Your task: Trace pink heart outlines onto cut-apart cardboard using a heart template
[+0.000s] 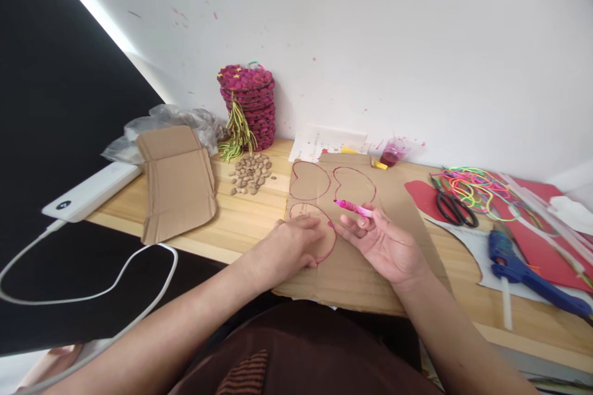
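A large cardboard sheet (393,253) lies at the table's front edge, with two heart-like outlines in dark pink on its far part. Nearer me, a lighter rounded cardboard cutout (324,236) rests on it with a pink line along its edge. My left hand (296,244) lies over the left part of this cutout, fingers stretched out and pressing it down. Between the thumb and fingers of my right hand (389,247) is a pink marker (353,207). Its dark tip points left, above the sheet and apart from the cutout.
Left stand a bent cardboard piece (178,182), a white power strip (90,191) and a plastic bag (185,117). Seeds (251,173) lie before a magenta woven basket (252,105). Right are black scissors (451,203), colourful cords (482,188) and a blue glue gun (519,271). A cup (391,153) holds red liquid.
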Action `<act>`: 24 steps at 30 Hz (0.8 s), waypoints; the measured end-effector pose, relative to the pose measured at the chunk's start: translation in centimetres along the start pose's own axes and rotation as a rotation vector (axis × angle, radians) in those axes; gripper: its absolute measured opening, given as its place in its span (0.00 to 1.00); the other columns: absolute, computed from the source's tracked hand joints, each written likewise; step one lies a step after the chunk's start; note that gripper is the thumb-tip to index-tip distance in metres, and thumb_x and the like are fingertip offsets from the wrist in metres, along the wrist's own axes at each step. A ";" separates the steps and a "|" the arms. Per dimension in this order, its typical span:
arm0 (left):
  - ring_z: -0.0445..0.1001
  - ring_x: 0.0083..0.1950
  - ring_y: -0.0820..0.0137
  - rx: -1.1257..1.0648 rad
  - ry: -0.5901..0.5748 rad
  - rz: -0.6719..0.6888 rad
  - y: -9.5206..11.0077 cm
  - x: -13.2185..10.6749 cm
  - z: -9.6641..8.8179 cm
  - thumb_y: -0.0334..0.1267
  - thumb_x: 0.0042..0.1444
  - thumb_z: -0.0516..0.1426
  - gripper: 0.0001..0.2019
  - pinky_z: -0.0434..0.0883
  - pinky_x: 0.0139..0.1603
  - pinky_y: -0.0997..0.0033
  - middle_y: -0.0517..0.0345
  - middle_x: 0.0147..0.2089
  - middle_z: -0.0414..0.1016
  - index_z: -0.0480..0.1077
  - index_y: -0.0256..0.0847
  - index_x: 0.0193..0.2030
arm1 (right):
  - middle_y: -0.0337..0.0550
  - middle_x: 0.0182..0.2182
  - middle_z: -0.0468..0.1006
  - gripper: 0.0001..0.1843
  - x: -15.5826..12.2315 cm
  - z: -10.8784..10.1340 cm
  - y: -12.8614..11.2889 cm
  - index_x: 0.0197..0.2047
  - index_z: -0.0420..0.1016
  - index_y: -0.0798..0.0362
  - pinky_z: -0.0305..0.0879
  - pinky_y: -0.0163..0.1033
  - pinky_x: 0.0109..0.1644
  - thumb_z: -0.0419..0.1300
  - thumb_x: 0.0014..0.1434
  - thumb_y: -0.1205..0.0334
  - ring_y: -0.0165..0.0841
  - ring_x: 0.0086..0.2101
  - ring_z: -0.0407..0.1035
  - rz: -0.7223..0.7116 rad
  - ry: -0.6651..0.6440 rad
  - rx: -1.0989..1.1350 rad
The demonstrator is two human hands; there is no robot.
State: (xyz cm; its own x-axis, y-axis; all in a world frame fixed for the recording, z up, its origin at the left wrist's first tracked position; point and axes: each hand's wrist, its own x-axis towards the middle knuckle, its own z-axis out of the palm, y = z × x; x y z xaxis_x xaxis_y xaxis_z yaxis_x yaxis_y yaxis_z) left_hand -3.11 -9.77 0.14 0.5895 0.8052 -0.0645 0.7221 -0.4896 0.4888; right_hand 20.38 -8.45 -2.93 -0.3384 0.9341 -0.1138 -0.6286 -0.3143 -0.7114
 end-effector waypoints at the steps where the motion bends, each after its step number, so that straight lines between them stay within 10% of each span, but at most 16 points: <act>1: 0.61 0.72 0.56 0.003 0.002 0.001 0.0 0.0 0.0 0.34 0.54 0.66 0.29 0.63 0.71 0.52 0.43 0.71 0.63 0.68 0.40 0.64 | 0.33 0.28 0.79 0.07 0.0 0.0 0.0 0.43 0.79 0.46 0.58 0.59 0.69 0.66 0.61 0.58 0.39 0.48 0.78 -0.002 -0.005 -0.008; 24: 0.65 0.68 0.54 0.091 0.137 0.102 -0.1 0.2 0.8 0.43 0.54 0.68 0.28 0.65 0.68 0.54 0.44 0.66 0.70 0.71 0.38 0.60 | 0.33 0.28 0.78 0.06 0.1 -0.3 -0.2 0.43 0.79 0.41 0.59 0.61 0.69 0.63 0.62 0.56 0.40 0.48 0.78 -0.012 -0.007 -0.084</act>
State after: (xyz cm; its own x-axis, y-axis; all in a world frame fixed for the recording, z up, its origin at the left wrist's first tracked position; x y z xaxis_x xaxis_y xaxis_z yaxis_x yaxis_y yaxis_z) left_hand -2.76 -9.79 -0.67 0.6109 0.7849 0.1038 0.6947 -0.5943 0.4052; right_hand 20.67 -8.26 -3.05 -0.3365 0.9364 -0.0999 -0.5718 -0.2875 -0.7683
